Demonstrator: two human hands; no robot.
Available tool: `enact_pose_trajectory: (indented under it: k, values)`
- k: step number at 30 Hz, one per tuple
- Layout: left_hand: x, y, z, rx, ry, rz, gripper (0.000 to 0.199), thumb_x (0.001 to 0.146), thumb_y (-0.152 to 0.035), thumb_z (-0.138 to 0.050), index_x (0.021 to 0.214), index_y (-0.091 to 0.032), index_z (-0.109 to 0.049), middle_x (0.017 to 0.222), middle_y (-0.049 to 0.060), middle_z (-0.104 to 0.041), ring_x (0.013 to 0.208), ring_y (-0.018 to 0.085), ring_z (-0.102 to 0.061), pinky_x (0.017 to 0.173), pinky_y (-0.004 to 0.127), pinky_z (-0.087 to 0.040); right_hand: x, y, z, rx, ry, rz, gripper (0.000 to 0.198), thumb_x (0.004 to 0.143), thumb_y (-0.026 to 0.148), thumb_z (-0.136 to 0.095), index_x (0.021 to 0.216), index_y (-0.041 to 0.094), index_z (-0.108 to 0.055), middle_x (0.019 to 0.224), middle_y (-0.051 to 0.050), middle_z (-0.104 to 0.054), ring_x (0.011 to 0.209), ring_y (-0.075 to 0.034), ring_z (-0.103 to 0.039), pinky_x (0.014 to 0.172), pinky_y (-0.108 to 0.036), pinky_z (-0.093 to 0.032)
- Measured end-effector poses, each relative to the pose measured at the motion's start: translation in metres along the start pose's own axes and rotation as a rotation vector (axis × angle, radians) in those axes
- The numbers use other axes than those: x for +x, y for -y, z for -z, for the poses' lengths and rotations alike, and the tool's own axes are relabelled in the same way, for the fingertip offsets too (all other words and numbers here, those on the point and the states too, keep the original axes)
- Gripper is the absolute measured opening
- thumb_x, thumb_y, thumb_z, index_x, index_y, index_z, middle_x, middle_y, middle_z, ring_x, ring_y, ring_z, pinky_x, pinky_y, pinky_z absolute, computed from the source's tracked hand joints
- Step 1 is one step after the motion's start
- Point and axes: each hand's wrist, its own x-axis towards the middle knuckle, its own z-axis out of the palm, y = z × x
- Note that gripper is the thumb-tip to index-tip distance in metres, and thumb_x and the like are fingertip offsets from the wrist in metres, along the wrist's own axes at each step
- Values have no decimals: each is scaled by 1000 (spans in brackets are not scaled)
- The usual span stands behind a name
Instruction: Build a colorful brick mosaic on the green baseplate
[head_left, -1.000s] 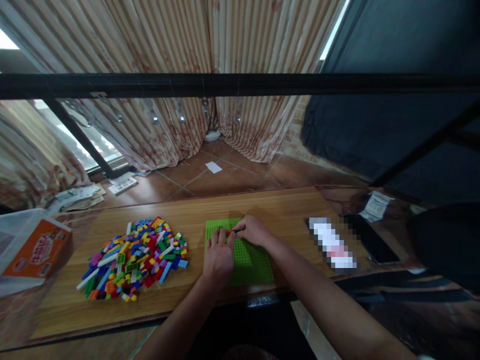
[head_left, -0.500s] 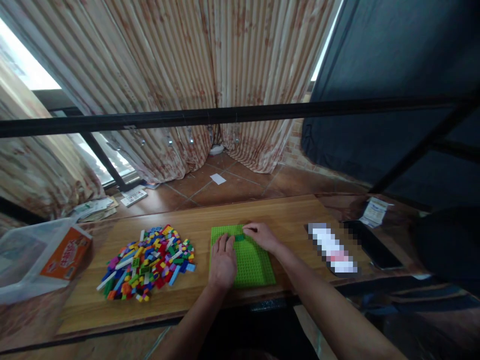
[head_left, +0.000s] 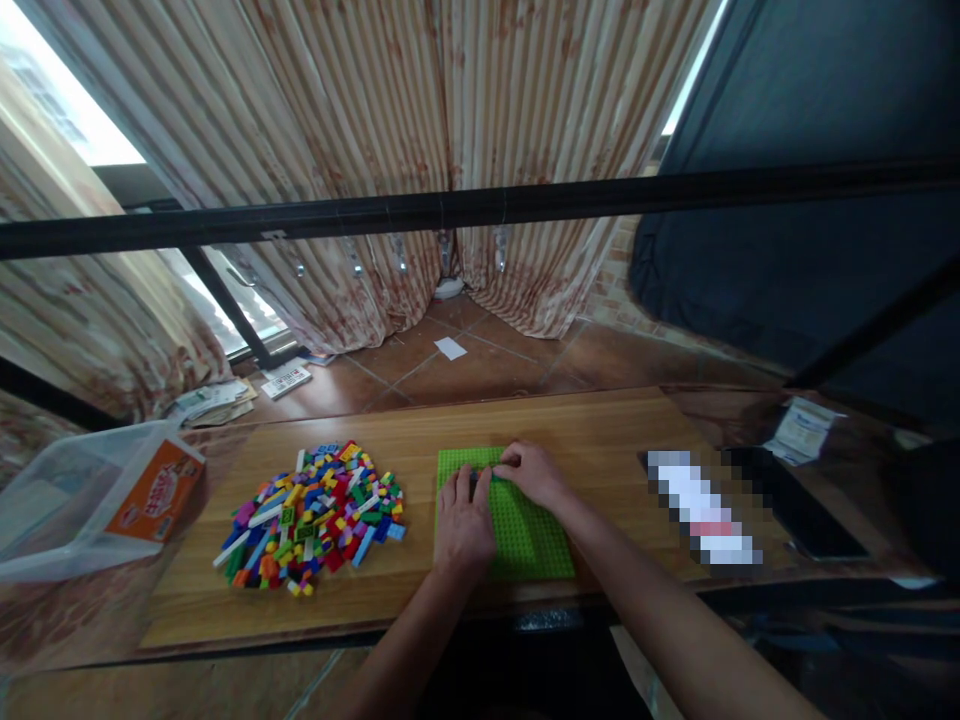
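My left hand (head_left: 463, 520) lies flat on the green baseplate (head_left: 525, 535); my right hand (head_left: 534, 473) pinches a small dark brick (head_left: 480, 480) against it

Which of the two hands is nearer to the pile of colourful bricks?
Left. The left hand lies on the left part of the green plate, just right of the brick pile. The right hand is farther right, at the plate's far edge.

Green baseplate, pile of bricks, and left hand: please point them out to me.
green baseplate (head_left: 536, 545): head view, bare studded area near its front right corner.
pile of bricks (head_left: 315, 515): head view, middle of the heap.
left hand (head_left: 463, 520): head view, back of the hand.
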Motion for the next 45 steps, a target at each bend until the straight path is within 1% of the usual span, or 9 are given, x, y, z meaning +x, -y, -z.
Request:
enact_pose_trajectory:
  k: [4, 11, 16, 18, 22, 28, 36, 42, 45]
  values:
    - [1, 0, -1, 31, 38, 20, 55, 85, -12, -42, 140, -19, -43, 140, 15, -43, 127, 32, -41, 104, 49, -38, 3, 1, 1, -30, 23, -18, 11, 73, 27, -71, 75, 18, -67, 77, -3, -66, 74, -15, -58, 67, -26, -40]
    - [3, -1, -1, 69, 20, 6, 53, 85, -9, -41, 136, -17, -48, 139, 16, -47, 128, 32, -43, 104, 49, -38, -3, 10, 3, -58, -2, -21, 11, 75, 26, -72, 75, 16, -67, 81, -4, -66, 75, -15, -57, 68, -25, -40]
    - [1, -6, 1, 101, -29, -35, 47, 91, -25, -42, 137, -17, -46, 144, 15, -43, 136, 32, -34, 107, 60, -30, -7, 12, 8, -3, -39, -4, 9, 77, 25, -70, 77, 16, -69, 84, -4, -67, 79, -15, -59, 72, -24, -41]
    - [-1, -9, 1, 109, -26, -61, 50, 91, -31, -44, 138, -14, -45, 145, 15, -42, 137, 32, -33, 108, 59, -29, -9, 8, 13, 41, -45, 9, 14, 84, 27, -61, 79, 16, -69, 83, -4, -68, 77, -14, -60, 71, -23, -41]
    - [-2, -16, 1, 96, -12, -80, 54, 89, -33, -48, 139, -13, -42, 147, 15, -39, 138, 31, -32, 109, 54, -32, -9, -2, 16, 129, -61, 21, 38, 96, 31, -36, 87, 14, -69, 80, -4, -69, 74, -14, -61, 67, -23, -42]
    - [-1, -23, -4, 50, 24, -36, 59, 87, -33, -48, 141, -11, -38, 147, 17, -38, 139, 32, -28, 109, 51, -34, -5, -10, 5, 172, -104, 36, 38, 95, 35, -37, 81, 17, -68, 85, -6, -69, 83, -16, -62, 76, -25, -42]
    - [-2, -25, -9, -102, 59, 17, 64, 86, -40, -47, 143, -14, -35, 152, 16, -29, 142, 33, -19, 112, 55, -25, -16, -8, 3, 124, -149, 51, 43, 94, 41, -29, 86, 19, -66, 97, -10, -68, 93, -20, -61, 87, -32, -43]
    - [-18, -22, 5, -195, 55, -2, 73, 84, -38, -50, 148, -17, -24, 156, 11, -20, 144, 31, -14, 114, 59, -18, -19, -21, -6, 61, -204, 115, 44, 91, 48, -30, 90, 21, -65, 101, -10, -66, 97, -23, -61, 89, -35, -45]
    - [-32, -5, 22, -189, 11, 58, 73, 81, -36, -54, 147, -21, -26, 156, 10, -22, 143, 31, -16, 115, 58, -19, -18, -30, -11, 26, -219, 125, 44, 90, 51, -31, 88, 22, -64, 100, -10, -66, 95, -24, -62, 87, -37, -46]
